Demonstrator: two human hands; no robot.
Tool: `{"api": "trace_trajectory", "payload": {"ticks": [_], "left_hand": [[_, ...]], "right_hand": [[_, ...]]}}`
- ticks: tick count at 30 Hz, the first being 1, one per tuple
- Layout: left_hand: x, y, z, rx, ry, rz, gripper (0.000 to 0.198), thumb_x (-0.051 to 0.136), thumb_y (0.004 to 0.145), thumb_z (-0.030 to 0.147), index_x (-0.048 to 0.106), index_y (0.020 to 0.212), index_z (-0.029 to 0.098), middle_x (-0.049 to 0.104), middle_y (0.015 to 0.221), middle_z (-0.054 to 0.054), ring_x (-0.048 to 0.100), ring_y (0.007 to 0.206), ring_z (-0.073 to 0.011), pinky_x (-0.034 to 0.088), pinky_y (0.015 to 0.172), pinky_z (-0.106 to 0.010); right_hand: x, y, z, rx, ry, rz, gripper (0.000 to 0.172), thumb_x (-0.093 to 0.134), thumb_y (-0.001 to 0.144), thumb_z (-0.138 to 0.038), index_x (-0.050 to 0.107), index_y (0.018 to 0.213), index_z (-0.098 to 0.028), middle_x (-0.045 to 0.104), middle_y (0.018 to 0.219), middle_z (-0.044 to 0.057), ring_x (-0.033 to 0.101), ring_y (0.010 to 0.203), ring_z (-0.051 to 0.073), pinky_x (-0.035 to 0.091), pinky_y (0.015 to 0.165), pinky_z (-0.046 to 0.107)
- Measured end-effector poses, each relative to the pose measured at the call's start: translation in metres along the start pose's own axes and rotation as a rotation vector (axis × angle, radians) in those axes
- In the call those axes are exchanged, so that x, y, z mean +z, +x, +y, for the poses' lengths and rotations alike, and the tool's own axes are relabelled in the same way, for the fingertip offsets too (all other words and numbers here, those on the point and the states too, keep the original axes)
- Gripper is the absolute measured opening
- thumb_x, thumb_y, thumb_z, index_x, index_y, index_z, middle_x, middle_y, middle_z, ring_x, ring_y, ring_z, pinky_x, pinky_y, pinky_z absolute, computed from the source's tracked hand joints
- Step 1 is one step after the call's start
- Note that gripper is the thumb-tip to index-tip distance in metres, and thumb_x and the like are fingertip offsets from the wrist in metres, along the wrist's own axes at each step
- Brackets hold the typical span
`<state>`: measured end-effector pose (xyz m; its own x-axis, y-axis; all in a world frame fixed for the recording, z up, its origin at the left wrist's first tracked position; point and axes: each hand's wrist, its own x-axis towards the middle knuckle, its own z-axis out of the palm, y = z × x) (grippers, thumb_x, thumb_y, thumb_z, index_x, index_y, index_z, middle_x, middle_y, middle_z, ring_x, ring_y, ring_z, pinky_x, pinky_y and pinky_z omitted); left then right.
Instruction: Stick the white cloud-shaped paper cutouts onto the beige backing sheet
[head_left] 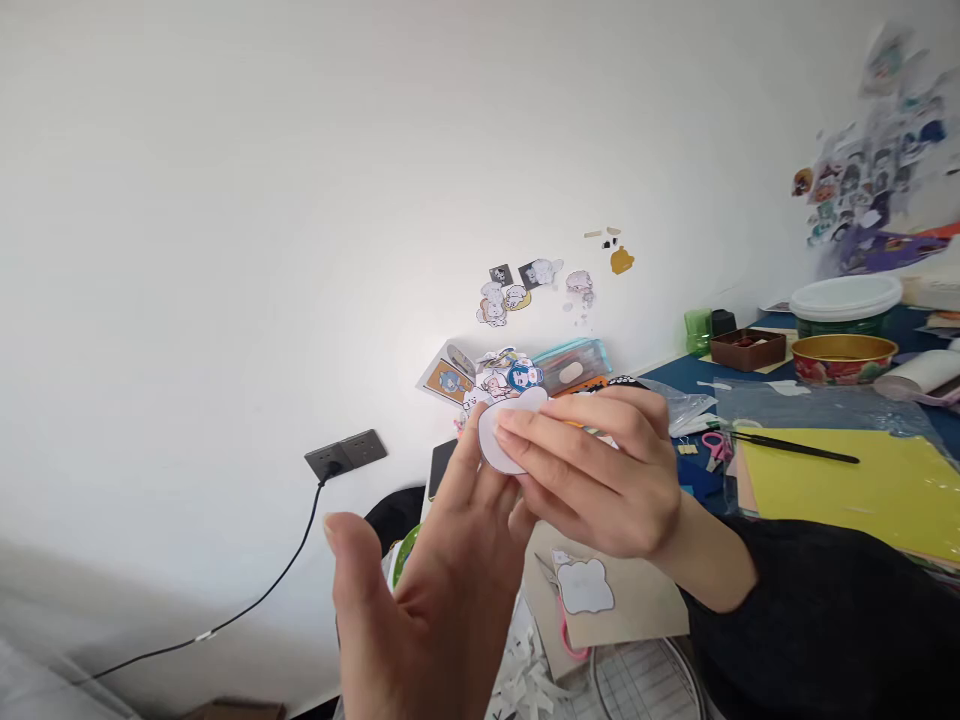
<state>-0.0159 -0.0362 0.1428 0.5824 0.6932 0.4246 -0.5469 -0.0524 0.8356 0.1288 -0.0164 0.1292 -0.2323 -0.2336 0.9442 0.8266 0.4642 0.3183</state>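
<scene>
Between my two hands, near the middle of the view, is a small white paper cutout with a dark outline. My left hand is palm up under it, thumb spread out to the side and fingers behind the paper. The fingers of my right hand press on the cutout's face from the right. Below my hands, another white cutout with a wavy edge lies on a beige sheet, beside pink-handled scissors.
Paper scraps lie at the bottom. On the right are black tweezers, yellow sheets, a round tin and a white-lidded tub. A teal pouch stands by the wall, left of which is a plugged-in socket.
</scene>
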Motion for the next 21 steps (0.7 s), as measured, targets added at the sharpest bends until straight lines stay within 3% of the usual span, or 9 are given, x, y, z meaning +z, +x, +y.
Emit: {"api": "trace_trajectory", "payload": {"ticks": [2, 6, 8, 9, 11, 15, 16, 18, 21], "left_hand": [[-0.0013, 0.0002, -0.0004, 0.006, -0.023, 0.014, 0.087, 0.017, 0.075, 0.079, 0.036, 0.139, 0.024, 0.039, 0.143, -0.005, 0.016, 0.138, -0.0316, 0.018, 0.112, -0.049], [-0.0035, 0.0009, -0.0011, 0.022, -0.061, 0.025, 0.085, 0.018, 0.076, 0.078, 0.039, 0.137, 0.023, 0.041, 0.142, -0.006, 0.018, 0.138, -0.0315, 0.019, 0.111, -0.051], [-0.0037, 0.0007, -0.0016, 0.026, -0.083, 0.027, 0.084, 0.017, 0.077, 0.076, 0.04, 0.137, 0.022, 0.042, 0.142, -0.007, 0.018, 0.138, -0.0312, 0.019, 0.111, -0.051], [-0.0036, 0.0004, -0.0019, 0.027, -0.09, 0.03, 0.083, 0.017, 0.078, 0.076, 0.04, 0.137, 0.022, 0.042, 0.142, -0.007, 0.018, 0.138, -0.031, 0.02, 0.111, -0.052], [-0.0027, -0.0002, -0.0023, 0.026, -0.09, 0.038, 0.083, 0.017, 0.078, 0.076, 0.041, 0.136, 0.022, 0.042, 0.141, -0.007, 0.019, 0.138, -0.0309, 0.02, 0.111, -0.052], [-0.0005, -0.0004, -0.0022, 0.014, -0.068, 0.062, 0.082, 0.021, 0.075, 0.078, 0.045, 0.134, 0.025, 0.044, 0.14, -0.005, 0.021, 0.137, -0.0319, 0.022, 0.11, -0.051], [-0.0003, -0.0001, -0.0019, 0.011, -0.064, 0.074, 0.082, 0.022, 0.075, 0.078, 0.046, 0.133, 0.026, 0.044, 0.139, -0.005, 0.022, 0.137, -0.0321, 0.023, 0.11, -0.051], [-0.0004, 0.0008, -0.0013, 0.016, -0.056, 0.103, 0.081, 0.023, 0.075, 0.077, 0.047, 0.132, 0.025, 0.045, 0.139, -0.005, 0.023, 0.136, -0.0323, 0.024, 0.11, -0.051], [-0.0015, 0.0014, 0.0001, 0.027, -0.038, 0.128, 0.081, 0.025, 0.075, 0.078, 0.049, 0.131, 0.024, 0.047, 0.137, -0.007, 0.024, 0.136, -0.0325, 0.028, 0.108, -0.051]], "right_hand": [[0.0047, -0.0008, 0.0007, 0.147, 0.13, 0.014, 0.014, 0.062, 0.077, -0.014, 0.071, 0.085, -0.021, 0.074, 0.09, -0.003, 0.061, 0.085, 0.017, 0.045, 0.076, 0.035], [0.0054, 0.0013, 0.0029, 0.749, 0.679, -0.04, 0.019, 0.054, 0.085, -0.016, 0.071, 0.085, -0.025, 0.071, 0.087, -0.001, 0.06, 0.086, 0.017, 0.049, 0.077, 0.035], [0.0027, 0.0022, 0.0043, 0.91, 0.812, -0.028, 0.02, 0.051, 0.087, -0.02, 0.071, 0.087, -0.026, 0.07, 0.086, 0.001, 0.061, 0.085, 0.018, 0.051, 0.073, 0.034], [0.0014, 0.0024, 0.0047, 0.926, 0.793, -0.004, 0.02, 0.051, 0.088, -0.021, 0.071, 0.088, -0.026, 0.07, 0.087, 0.001, 0.062, 0.085, 0.018, 0.051, 0.073, 0.034], [-0.0001, 0.0021, 0.0046, 0.81, 0.609, 0.054, 0.02, 0.052, 0.086, -0.017, 0.071, 0.089, -0.025, 0.07, 0.09, 0.001, 0.062, 0.087, 0.018, 0.05, 0.075, 0.036], [0.0036, -0.0014, 0.0011, 0.201, 0.169, 0.035, 0.018, 0.062, 0.078, -0.013, 0.07, 0.091, -0.021, 0.073, 0.095, 0.0, 0.062, 0.086, 0.019, 0.045, 0.077, 0.036], [0.0054, -0.0022, 0.0002, 0.121, 0.138, 0.012, 0.018, 0.063, 0.077, -0.013, 0.07, 0.091, -0.021, 0.073, 0.095, 0.0, 0.062, 0.086, 0.019, 0.044, 0.076, 0.036], [0.0082, -0.003, -0.0003, 0.199, 0.227, -0.023, 0.017, 0.061, 0.079, -0.014, 0.07, 0.089, -0.023, 0.073, 0.093, -0.001, 0.062, 0.087, 0.018, 0.044, 0.078, 0.037], [0.0082, -0.0013, 0.0047, 0.72, 0.671, -0.06, 0.017, 0.054, 0.085, -0.02, 0.07, 0.084, -0.025, 0.071, 0.085, -0.001, 0.061, 0.083, 0.017, 0.047, 0.076, 0.035]]}}
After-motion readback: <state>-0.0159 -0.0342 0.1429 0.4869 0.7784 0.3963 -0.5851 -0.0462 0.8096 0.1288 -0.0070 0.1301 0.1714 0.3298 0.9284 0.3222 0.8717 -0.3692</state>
